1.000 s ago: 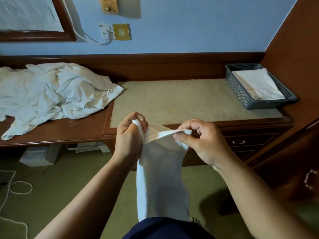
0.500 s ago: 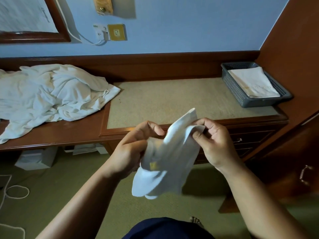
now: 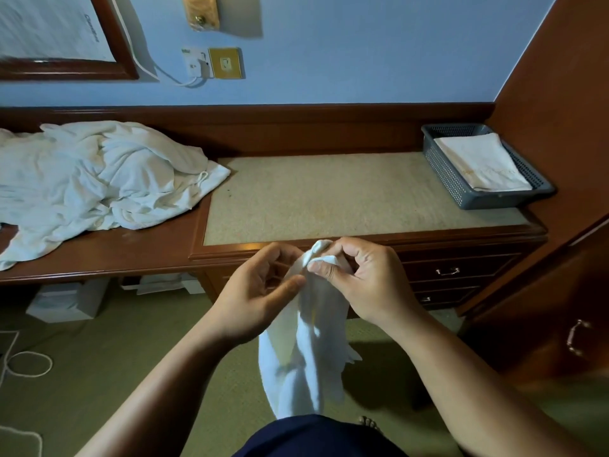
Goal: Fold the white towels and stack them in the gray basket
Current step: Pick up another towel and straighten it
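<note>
- Gray basket [image 3: 461,189]: perforated walls, stands at the far right end of the desk [image 3: 329,196], on its beige inset top and close to the wooden side panel.
- In the basket: a folded towel [image 3: 478,163], white, lying flat, with faint yellowish marks on its upper face. Whether more lie under it cannot be told.
- White towel [image 3: 306,351] in work: held in the air in front of the desk's front edge, above the green carpet and well apart from the basket.
- Its look: not folded, bunched at the top into a small knob, the rest hanging down in loose vertical creases. The lower part spreads wider, and one corner sticks out to the right.
- Right hand [image 3: 362,278]: fingers curled, thumb and forefinger pinching the bunched top corner.
- Left hand [image 3: 260,291]: just beside the right one, its thumb laid against the towel's left edge and its curled fingers behind the cloth, a light pinch.
- Pile of towels [image 3: 99,173]: white, crumpled and unfolded, heaped on the left, lower part of the desk, with one corner lapping onto the beige top.
</note>
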Available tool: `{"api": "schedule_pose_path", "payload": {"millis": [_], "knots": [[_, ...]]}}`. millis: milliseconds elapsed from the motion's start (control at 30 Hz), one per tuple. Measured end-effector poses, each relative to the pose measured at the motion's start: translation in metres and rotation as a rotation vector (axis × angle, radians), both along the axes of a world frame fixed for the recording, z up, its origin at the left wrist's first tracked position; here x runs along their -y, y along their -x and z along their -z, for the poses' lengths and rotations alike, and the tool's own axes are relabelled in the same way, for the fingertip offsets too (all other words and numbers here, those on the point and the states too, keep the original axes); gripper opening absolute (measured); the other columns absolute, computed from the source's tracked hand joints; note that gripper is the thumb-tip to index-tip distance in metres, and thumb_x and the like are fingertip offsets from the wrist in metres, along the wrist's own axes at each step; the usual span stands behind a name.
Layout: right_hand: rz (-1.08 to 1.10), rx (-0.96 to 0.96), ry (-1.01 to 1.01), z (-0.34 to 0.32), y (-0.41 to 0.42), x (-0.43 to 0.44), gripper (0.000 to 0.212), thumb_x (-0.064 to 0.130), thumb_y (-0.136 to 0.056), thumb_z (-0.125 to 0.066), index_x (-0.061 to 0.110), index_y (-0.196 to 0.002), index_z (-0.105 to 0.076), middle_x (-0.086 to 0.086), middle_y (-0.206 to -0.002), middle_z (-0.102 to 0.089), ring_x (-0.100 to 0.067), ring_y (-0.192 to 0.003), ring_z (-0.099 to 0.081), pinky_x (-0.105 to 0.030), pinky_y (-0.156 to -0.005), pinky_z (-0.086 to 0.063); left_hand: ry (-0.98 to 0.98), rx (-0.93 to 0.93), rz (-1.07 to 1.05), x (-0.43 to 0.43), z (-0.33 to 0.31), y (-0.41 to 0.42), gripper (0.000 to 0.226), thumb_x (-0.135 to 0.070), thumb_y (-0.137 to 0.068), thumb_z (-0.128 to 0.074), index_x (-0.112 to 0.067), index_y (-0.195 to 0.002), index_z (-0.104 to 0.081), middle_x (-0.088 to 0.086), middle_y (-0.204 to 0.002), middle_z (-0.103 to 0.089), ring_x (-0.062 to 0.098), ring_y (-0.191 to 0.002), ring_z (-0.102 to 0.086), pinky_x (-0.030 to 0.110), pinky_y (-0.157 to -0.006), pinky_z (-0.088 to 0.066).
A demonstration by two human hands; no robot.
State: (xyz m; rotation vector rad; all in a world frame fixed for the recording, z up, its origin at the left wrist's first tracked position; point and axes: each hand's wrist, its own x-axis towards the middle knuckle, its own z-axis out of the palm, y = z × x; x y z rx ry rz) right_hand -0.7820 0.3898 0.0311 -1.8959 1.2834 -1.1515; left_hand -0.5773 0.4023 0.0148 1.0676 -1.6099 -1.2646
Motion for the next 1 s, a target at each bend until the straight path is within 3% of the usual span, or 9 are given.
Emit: {"api": "schedule_pose_path", "payload": {"millis": [100, 200, 367, 467, 567, 667, 767, 833, 1000], "knots": [[-0.030, -0.030, -0.021, -0.008, 0.002, 0.005, 0.008, 0.034, -0.089, -0.075, 0.027, -0.086, -0.075, 0.004, -0.075, -0.071, -0.013, -0.064, -0.064, -0.034, -0.061, -0.051, 0.046, -0.053, -0.080, -0.004, 0.001, 0.006, 0.033, -0.025, -0.088, -0.073, -0.024, -0.116, -0.056, 0.003, -0.104, -0.066, 0.027, -0.092, -0.069, 0.039, -0.068, -0.057], [-0.050, -0.018, -0.041, -0.017, 0.004, 0.013, 0.010, 0.035, -0.091, -0.073, 0.034, -0.081, -0.071, 0.003, -0.073, -0.070, -0.020, -0.063, -0.063, -0.039, -0.060, -0.050, 0.127, 0.012, -0.127, -0.002, 0.005, 0.011, 0.039, -0.035, -0.086, -0.073, -0.028, -0.118, -0.052, -0.002, -0.106, -0.067, 0.025, -0.095, -0.069, 0.047, -0.082, -0.059], [-0.062, -0.111, -0.003, -0.030, 0.010, 0.028, 0.017, 0.039, -0.090, -0.072, 0.027, -0.079, -0.068, -0.002, -0.065, -0.061, -0.019, -0.059, -0.056, -0.037, -0.057, -0.046, 0.106, 0.092, -0.103, 0.011, -0.001, 0.023, 0.023, -0.039, -0.093, -0.060, -0.024, -0.110, -0.060, 0.001, -0.093, -0.074, 0.021, -0.083, -0.071, 0.053, -0.076, -0.058], [-0.047, -0.036, -0.043, -0.032, 0.012, 0.034, 0.018, 0.041, -0.088, -0.073, 0.025, -0.082, -0.070, -0.002, -0.071, -0.066, -0.009, -0.063, -0.059, -0.029, -0.060, -0.047, 0.163, 0.086, -0.192, 0.027, -0.013, 0.028, 0.010, -0.029, -0.094, -0.051, -0.023, -0.097, -0.060, 0.010, -0.076, -0.064, 0.031, -0.062, -0.057, 0.047, -0.057, -0.048], [-0.157, 0.135, -0.246, -0.020, 0.015, 0.033, 0.029, 0.045, -0.082, -0.075, 0.020, -0.096, -0.071, -0.001, -0.092, -0.074, -0.007, -0.085, -0.068, -0.029, -0.076, -0.056, 0.148, 0.003, -0.303, 0.044, -0.032, 0.033, 0.012, -0.018, -0.097, -0.049, -0.022, -0.087, -0.056, -0.002, -0.068, -0.055, 0.009, -0.058, -0.048, 0.028, -0.052, -0.041], [-0.320, 0.236, -0.460, 0.009, 0.019, 0.030, 0.039, 0.041, -0.081, -0.079, 0.021, -0.113, -0.071, -0.004, -0.111, -0.075, -0.023, -0.105, -0.071, -0.046, -0.091, -0.057, 0.164, 0.026, -0.405, 0.059, -0.049, 0.032, 0.017, -0.013, -0.101, -0.051, -0.019, -0.085, -0.055, -0.006, -0.068, -0.052, 0.005, -0.057, -0.045, 0.023, -0.050, -0.039], [-0.133, 0.272, -0.416, 0.023, 0.023, 0.035, 0.027, 0.050, -0.085, -0.070, 0.025, -0.097, -0.068, -0.003, -0.097, -0.075, -0.022, -0.087, -0.069, -0.050, -0.077, -0.056, 0.366, 0.274, -0.350, 0.068, -0.061, 0.022, 0.022, -0.035, -0.097, -0.065, -0.020, -0.082, -0.059, -0.010, -0.067, -0.054, 0.001, -0.058, -0.046, 0.021, -0.054, -0.038], [-0.034, 0.203, -0.346, 0.018, 0.026, 0.041, 0.030, 0.057, -0.090, -0.063, 0.027, -0.091, -0.065, 0.009, -0.086, -0.071, -0.011, -0.077, -0.064, -0.038, -0.068, -0.051, 0.434, 0.482, -0.288, 0.073, -0.065, 0.016, 0.025, -0.039, -0.095, -0.067, -0.023, -0.078, -0.059, -0.011, -0.065, -0.054, 0.000, -0.059, -0.048, 0.018, -0.054, -0.036], [-0.237, 0.212, -0.419, 0.008, 0.017, 0.040, 0.033, 0.045, -0.095, -0.056, 0.015, -0.103, -0.067, 0.000, -0.089, -0.072, -0.014, -0.078, -0.068, -0.030, -0.067, -0.054, 0.491, 0.434, -0.447, 0.091, -0.068, 0.004, 0.025, -0.036, -0.098, -0.061, -0.016, -0.084, -0.059, 0.001, -0.070, -0.057, 0.013, -0.063, -0.050, 0.033, -0.056, -0.040]]}}
